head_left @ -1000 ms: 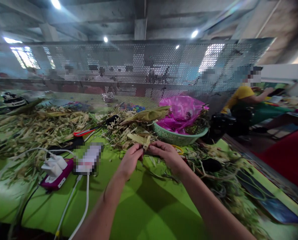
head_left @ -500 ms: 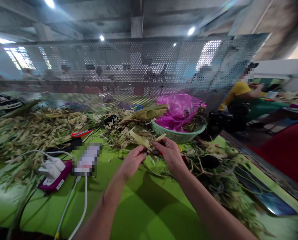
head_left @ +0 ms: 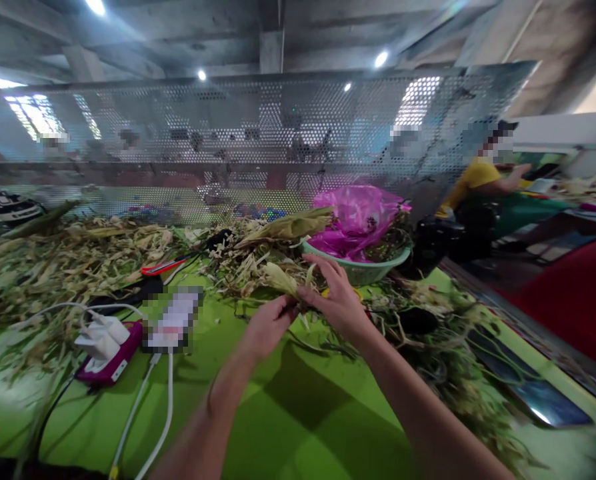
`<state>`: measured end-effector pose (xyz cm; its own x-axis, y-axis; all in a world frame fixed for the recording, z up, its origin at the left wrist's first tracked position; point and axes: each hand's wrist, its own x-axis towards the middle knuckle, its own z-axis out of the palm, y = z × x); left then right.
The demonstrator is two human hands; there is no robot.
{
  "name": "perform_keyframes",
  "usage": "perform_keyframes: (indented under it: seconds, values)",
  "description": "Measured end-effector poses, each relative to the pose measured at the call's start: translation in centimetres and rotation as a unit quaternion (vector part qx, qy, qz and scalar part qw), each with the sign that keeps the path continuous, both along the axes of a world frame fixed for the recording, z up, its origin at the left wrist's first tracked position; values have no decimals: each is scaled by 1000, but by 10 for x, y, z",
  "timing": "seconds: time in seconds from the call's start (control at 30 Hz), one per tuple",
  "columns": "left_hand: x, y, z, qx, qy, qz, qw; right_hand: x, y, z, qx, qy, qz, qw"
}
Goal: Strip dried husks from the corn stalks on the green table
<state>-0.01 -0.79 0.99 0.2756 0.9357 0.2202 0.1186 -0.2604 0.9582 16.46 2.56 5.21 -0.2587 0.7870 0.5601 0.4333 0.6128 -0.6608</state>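
Observation:
My left hand (head_left: pixel 269 327) is closed in a pinch on the lower end of a pale, dry corn husk (head_left: pixel 281 279). My right hand (head_left: pixel 337 299) meets it from the right, its thumb pressed against the husk and its index finger stretched forward. A narrow husk strip (head_left: pixel 309 275) stands up between that thumb and finger. What lies right under the fingertips is hidden. Just beyond my hands is a loose pile of husk scraps (head_left: pixel 251 283). Behind my right hand stands a green basket (head_left: pixel 378 270) with a pink plastic bag (head_left: pixel 353 217) in it.
On the green table (head_left: pixel 198 393), a phone (head_left: pixel 173 320) and a purple power strip (head_left: pixel 113 367) with white plugs and cables lie left. Red-handled scissors or a similar tool (head_left: pixel 165 267) rest nearby. Tangled plant fibres (head_left: pixel 443 360) and a dark glossy slab (head_left: pixel 543 393) lie right. A person (head_left: pixel 481 177) sits beyond.
My right hand has opened out somewhat, its index finger now straighter and farther forward. The narrow strip has tipped more upright. My left hand stays in nearly the same place.

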Motion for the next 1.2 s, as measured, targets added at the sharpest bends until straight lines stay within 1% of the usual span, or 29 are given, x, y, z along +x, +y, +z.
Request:
perform_keyframes:
  seconds: [0.03, 0.1, 0.17, 0.2, 0.27, 0.4, 0.57, 0.63, 0.7, 0.77, 0.83, 0.9, 0.97, 1.07, 1.2]
  values:
    - [0, 0, 0, -5, 5, 2, 1000, 0, 0, -1, -28, 19, 10, 999]
    - [1, -1, -1, -10, 7, -1, 1000, -1, 0, -3, -127, 61, 55, 989]
    - [1, -1, -1, -12, -6, -14, 1000, -2, 0, -6, -237, 108, 107, 959]
    - [2, -1, -1, -12, -13, -19, 1000, -3, 0, -8, -274, 132, 124, 944]
    - [2, -2, -1, -15, -18, -23, 999, -5, -1, -9, -302, 176, 135, 927]
    - [2, -4, 0, -18, 9, -27, 999, -12, -6, -10, -296, 232, 117, 919]
    - [1, -6, 3, -11, 20, -41, 999, -18, -8, -15, -279, 242, 89, 925]
    - [2, -7, 4, -20, -2, -48, 999, -18, -7, -15, -287, 225, 87, 927]
    - [4, -7, 3, -45, -43, -39, 997, -17, -6, -13, -276, 204, 80, 936]
    - [5, -6, 3, -67, -88, -5, 994, -16, -5, -11, -253, 196, 79, 944]
    - [5, -5, 2, -77, -119, 41, 989, -16, -5, -11, -250, 184, 101, 945]
    - [4, -4, 2, -84, -135, 67, 985, -16, -4, -14, -252, 145, 124, 949]
    - [4, -3, 0, -82, -140, 73, 984, -15, -4, -18, -233, 94, 123, 960]
    - [4, -2, -3, -63, -128, 70, 987, -14, -2, -23, -179, 38, 94, 979]
    - [1, -1, -2, -44, -86, 93, 991, -12, -2, -19, -122, 3, 71, 990]
